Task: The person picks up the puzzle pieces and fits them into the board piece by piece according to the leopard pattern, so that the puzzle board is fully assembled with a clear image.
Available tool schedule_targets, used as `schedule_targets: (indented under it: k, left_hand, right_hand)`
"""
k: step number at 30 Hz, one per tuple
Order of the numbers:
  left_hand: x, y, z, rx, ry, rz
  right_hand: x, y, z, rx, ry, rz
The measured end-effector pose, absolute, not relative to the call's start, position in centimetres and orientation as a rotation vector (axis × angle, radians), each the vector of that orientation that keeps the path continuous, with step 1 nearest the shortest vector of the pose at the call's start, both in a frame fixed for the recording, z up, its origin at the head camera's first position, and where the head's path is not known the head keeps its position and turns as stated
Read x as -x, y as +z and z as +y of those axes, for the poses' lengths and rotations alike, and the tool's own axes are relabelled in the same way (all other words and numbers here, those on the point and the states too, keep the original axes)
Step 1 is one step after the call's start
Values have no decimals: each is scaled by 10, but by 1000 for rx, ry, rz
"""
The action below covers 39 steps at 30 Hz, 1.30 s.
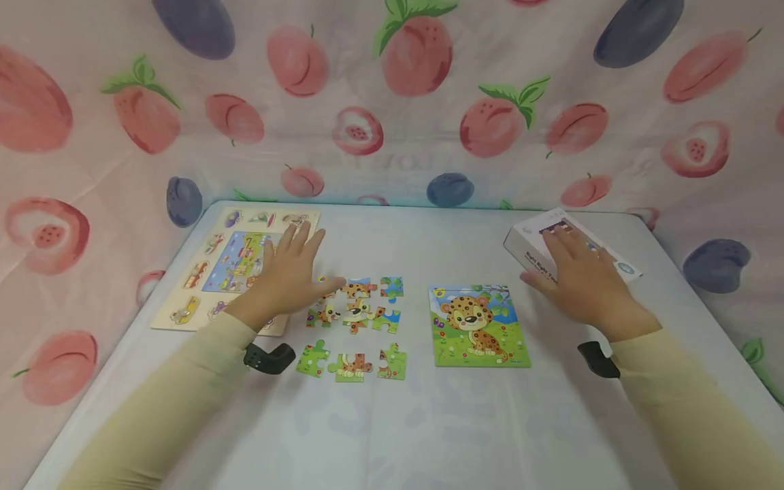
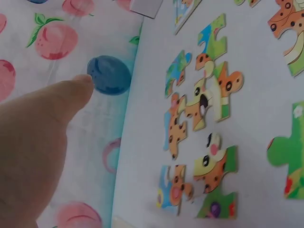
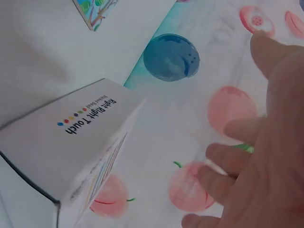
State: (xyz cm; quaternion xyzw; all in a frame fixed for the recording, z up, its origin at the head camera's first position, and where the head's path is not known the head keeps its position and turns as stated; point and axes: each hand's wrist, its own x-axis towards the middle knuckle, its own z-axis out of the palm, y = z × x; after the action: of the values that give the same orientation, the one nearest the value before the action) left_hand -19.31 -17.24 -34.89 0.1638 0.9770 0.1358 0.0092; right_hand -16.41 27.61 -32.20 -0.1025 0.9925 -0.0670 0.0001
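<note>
My left hand [image 1: 284,275] is spread with straight fingers above the right side of a wooden picture board [image 1: 177,314], holding nothing. Beside it lie several loose jigsaw pieces [image 1: 353,367] in rough rows, bearing parts of a spotted leopard cub; the left wrist view also shows these puzzle pieces [image 2: 209,102] apart on the table. My right hand [image 1: 582,286] hovers with fingers extended over a white box [image 1: 527,246], part of which it hides. Between the hands, a square leopard picture card [image 1: 480,327] lies flat.
A white-covered table [image 1: 380,435] carries everything. Behind it and at both sides hangs a fruit-print cloth [image 1: 416,129]. Printed lettering shows on the side of the box [image 3: 80,123] in the right wrist view. Dark wrist cameras [image 1: 269,358] sit under both sleeves.
</note>
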Motion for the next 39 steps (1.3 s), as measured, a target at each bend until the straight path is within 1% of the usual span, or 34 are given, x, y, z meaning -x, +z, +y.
schedule_targets:
  k: [8,13,18,27,39]
  left_hand:
    - [189,-363,-157,-652,586,3042]
    - [189,-368,-148,-718,699,3000]
    - [189,-372,-138,-687,797,2893]
    - [192,-385,-119,-638,811,2808]
    - [208,-400,-101,-680,773,2752]
  right_hand:
    - [156,-331,276,367,-427,3094]
    - [151,-337,274,333,-522,3028]
    - [147,-344,272,299,-545,2961]
    - [143,-362,273,313,-566,2874]
    - [136,-389,274,355,-598,2810]
